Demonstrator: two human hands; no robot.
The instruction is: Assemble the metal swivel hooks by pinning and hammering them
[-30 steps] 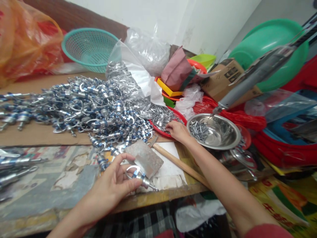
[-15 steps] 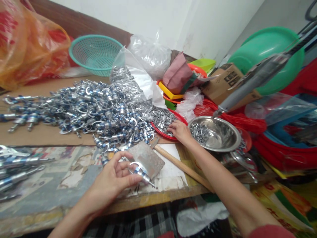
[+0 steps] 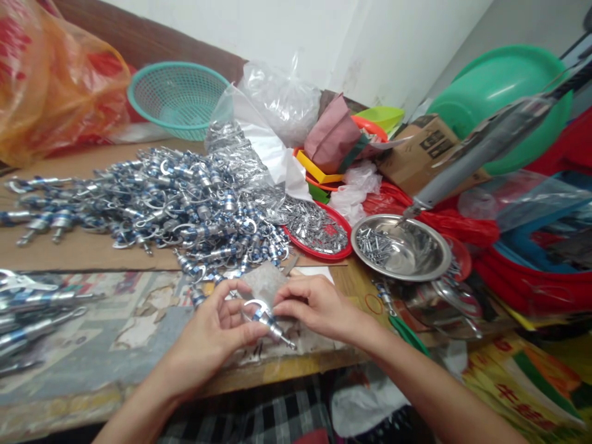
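Left hand [image 3: 210,336] gripping blue-banded metal fitting [image 3: 265,316]; right hand [image 3: 319,307] working alongside, hold unclear.
Fitting heap [image 3: 185,206] lying beyond grip; held one seemingly unfinished.

Turquoise basket [image 3: 178,98] beside orange bag [image 3: 60,92]

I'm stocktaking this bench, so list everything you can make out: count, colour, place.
held fitting: one, silver and blue, front centre
loose fittings: many, silver and blue, left
metal plate: one, grey, centre
tray: one, red, centre right
small metal pieces: many, silver, on tray
steel bowl: one, silver, beside tray
metal pins: many, silver, in bowl
perforated basket: one, teal, back left
carrier bag: one, orange, far left
bulging bag: one, clear, back centre
cardboard box: one, brown, back right
basin: at least one, green, back right
left hand: one, holding fitting
right hand: one, at fitting; grip unclear
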